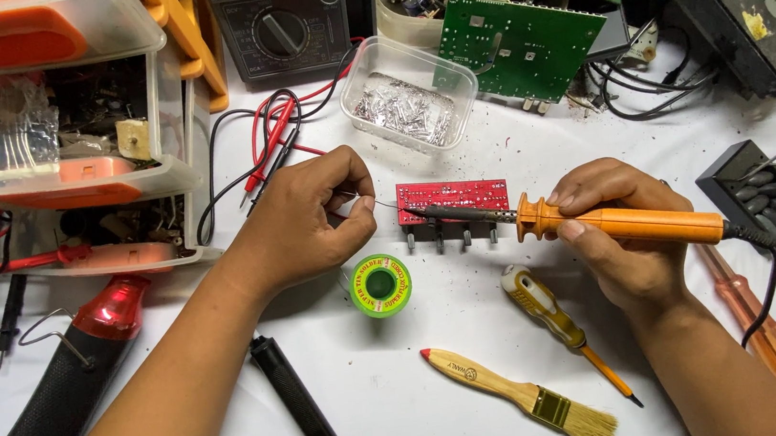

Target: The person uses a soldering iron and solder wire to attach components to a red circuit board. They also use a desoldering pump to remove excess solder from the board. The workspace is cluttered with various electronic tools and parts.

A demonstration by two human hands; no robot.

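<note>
My right hand [615,232] grips an orange soldering iron [638,220] whose dark tip rests on the left end of a small red circuit board [458,196] lying on the white table. My left hand [311,221] pinches a thin strand of solder wire [385,205] and holds its end at the iron's tip. A green solder spool [381,285] lies just below the left hand.
A clear tub of metal bits [408,91], a green circuit board [518,41] and a multimeter [285,17] with red and black leads sit behind. A brush [522,396], yellow screwdriver [557,316], orange screwdriver [759,323], black iron stand [755,194] and plastic drawers [53,138] surround the hands.
</note>
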